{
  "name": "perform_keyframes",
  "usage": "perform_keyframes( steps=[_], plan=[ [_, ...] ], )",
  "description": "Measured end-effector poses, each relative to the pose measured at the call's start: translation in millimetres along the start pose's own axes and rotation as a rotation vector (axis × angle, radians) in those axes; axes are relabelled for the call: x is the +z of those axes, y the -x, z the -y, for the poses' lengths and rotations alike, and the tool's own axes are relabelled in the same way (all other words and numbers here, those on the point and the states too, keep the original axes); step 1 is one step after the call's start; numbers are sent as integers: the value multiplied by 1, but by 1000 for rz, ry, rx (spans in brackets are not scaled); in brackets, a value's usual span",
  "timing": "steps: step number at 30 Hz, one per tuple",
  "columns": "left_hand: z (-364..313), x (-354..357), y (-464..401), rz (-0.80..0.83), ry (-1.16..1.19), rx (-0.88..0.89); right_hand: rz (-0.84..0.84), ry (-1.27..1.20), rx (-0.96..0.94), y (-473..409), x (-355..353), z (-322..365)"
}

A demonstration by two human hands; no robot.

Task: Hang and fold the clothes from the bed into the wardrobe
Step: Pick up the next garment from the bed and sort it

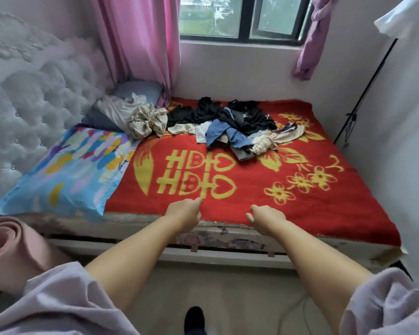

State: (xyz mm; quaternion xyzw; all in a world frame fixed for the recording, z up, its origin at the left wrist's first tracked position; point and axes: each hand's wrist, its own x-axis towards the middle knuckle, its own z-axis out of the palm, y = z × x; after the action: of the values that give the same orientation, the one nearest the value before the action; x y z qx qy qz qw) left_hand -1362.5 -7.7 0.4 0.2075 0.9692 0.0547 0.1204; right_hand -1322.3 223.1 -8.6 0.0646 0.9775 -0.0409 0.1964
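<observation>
While both arms reach over the bed's (324, 228) near edge, the left hand (185, 212) and right hand (266, 217) hang with fingers loosely curled, grasping nothing, because the clothes (228, 126) lie heaped far off at twelve o'clock.

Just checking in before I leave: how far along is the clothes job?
Nothing looks done: the clothes lie in an unsorted heap at the far side of the bed. Nothing is in hand; left hand and right hand hold nothing above the near edge. All hanging and folding remains; no wardrobe is in view.
</observation>
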Motion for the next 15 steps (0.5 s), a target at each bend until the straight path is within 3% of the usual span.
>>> perform_keyframes(
  steps=[9, 15],
  plan=[
    [-5, -35, -188, 104, 0, 58, -43, -52, 124, -135, -57, -59],
    [-40, -24, -288, 189, -47, 148, 77, -101, 209, -204, -50, -120]
  ],
)
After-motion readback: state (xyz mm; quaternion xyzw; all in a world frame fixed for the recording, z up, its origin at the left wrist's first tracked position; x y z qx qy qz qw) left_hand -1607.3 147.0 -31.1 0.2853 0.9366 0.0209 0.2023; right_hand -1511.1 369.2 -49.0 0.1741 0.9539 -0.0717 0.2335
